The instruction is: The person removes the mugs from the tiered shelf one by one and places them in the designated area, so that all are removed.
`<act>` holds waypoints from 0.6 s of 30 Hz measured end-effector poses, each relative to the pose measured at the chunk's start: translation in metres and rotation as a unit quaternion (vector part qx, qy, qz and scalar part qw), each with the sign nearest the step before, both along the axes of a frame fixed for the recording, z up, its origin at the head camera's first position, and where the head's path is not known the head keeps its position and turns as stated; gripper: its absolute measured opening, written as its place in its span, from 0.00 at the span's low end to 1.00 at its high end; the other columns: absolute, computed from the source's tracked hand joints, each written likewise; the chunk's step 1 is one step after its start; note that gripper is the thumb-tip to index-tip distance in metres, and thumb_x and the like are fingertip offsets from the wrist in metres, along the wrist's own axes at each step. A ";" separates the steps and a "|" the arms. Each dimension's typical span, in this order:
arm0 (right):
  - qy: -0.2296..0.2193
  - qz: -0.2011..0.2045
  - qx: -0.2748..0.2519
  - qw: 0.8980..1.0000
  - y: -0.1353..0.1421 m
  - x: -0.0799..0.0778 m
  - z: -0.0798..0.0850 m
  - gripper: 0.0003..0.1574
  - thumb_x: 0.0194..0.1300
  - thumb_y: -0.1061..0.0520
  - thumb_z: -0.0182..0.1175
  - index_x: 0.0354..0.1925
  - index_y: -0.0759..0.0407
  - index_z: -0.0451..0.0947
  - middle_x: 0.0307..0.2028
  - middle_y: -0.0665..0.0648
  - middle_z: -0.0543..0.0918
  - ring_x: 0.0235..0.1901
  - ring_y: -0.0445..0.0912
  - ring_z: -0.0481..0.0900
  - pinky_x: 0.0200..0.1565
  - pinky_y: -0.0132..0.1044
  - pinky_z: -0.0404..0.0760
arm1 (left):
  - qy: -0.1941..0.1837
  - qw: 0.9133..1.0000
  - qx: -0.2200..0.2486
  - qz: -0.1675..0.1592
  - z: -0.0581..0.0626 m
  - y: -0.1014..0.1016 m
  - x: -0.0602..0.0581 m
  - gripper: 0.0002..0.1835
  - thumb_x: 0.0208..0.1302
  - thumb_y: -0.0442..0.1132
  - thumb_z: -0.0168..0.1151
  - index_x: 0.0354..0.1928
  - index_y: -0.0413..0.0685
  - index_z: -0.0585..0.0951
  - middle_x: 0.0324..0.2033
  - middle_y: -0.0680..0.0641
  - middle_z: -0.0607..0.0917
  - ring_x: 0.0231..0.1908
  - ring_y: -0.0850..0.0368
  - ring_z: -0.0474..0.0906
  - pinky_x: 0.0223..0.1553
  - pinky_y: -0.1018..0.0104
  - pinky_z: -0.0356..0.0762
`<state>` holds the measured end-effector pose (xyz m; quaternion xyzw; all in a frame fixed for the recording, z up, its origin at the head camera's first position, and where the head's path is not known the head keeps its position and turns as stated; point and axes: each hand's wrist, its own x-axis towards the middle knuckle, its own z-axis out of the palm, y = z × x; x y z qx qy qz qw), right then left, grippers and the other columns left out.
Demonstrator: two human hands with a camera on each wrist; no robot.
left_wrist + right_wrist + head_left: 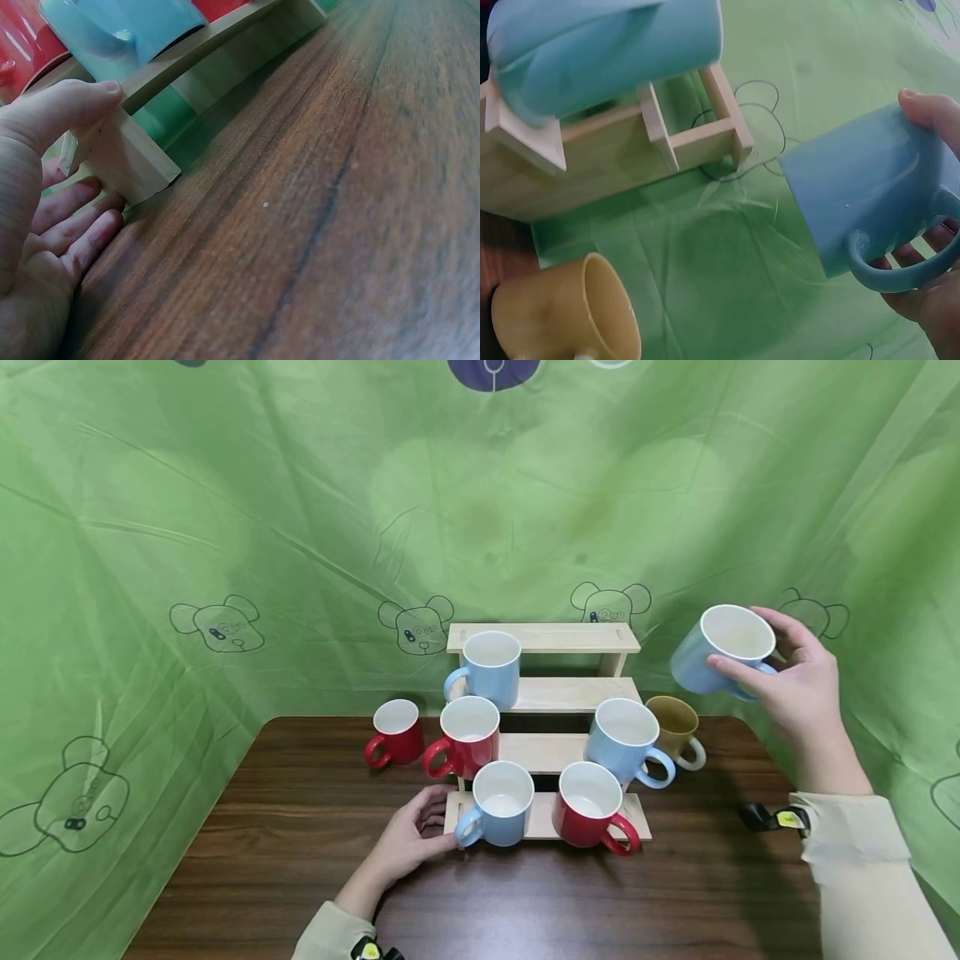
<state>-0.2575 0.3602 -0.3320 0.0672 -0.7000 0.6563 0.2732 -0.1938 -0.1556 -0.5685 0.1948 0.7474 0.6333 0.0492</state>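
Observation:
My right hand (806, 681) holds a light blue mug (697, 656) in the air, right of the tiered wooden rack (570, 695). Thumb and fingers grip it round the body near the rim; its handle (900, 281) hangs free beside the fingers. At the rack's lower left end, my left hand (408, 835) has its thumb (94, 97) on the bottom shelf's edge and fingers behind the end. Standing on the rack are blue mugs (495, 681) (504, 814) (618, 747) and red mugs (474, 752) (581, 814). The top shelf (543, 637) bears no mug.
A red mug (405, 739) stands on the dark wooden table (300, 827) left of the rack. Behind the rack's right side is a tan mug (667, 718) with a pale handle. Green printed cloth (322, 527) hangs close around the back and sides.

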 end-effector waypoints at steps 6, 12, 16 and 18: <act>-0.022 -0.023 0.035 0.999 0.011 0.001 -0.007 0.49 0.52 0.77 0.81 0.70 0.59 0.81 0.55 0.47 0.86 0.51 0.39 0.84 0.46 0.18 0.82 | 0.014 1.000 0.004 -0.002 -0.001 -0.001 0.000 0.37 0.63 0.32 0.80 0.72 0.40 0.75 0.63 0.35 0.84 0.60 0.42 0.84 0.60 0.63 0.84; -0.047 -0.045 0.057 0.996 0.022 0.001 -0.014 0.50 0.53 0.75 0.82 0.72 0.57 0.80 0.57 0.45 0.84 0.52 0.38 0.83 0.46 0.18 0.81 | 0.014 1.000 0.007 -0.003 -0.002 -0.001 0.001 0.37 0.62 0.32 0.81 0.72 0.40 0.75 0.62 0.36 0.84 0.59 0.41 0.84 0.60 0.63 0.84; -0.063 -0.053 0.054 0.995 0.031 0.001 -0.020 0.51 0.54 0.73 0.82 0.74 0.55 0.78 0.57 0.43 0.84 0.52 0.36 0.82 0.46 0.17 0.80 | 0.014 1.000 0.006 -0.005 -0.002 -0.001 0.000 0.36 0.63 0.32 0.80 0.72 0.40 0.75 0.62 0.36 0.84 0.59 0.42 0.84 0.60 0.63 0.84; -0.072 -0.059 0.057 0.994 0.035 0.000 -0.023 0.51 0.55 0.72 0.82 0.75 0.54 0.77 0.57 0.41 0.83 0.52 0.35 0.82 0.46 0.17 0.80 | 0.015 1.000 0.004 -0.005 -0.002 -0.001 0.000 0.36 0.63 0.32 0.80 0.72 0.40 0.75 0.62 0.36 0.84 0.59 0.43 0.84 0.60 0.64 0.84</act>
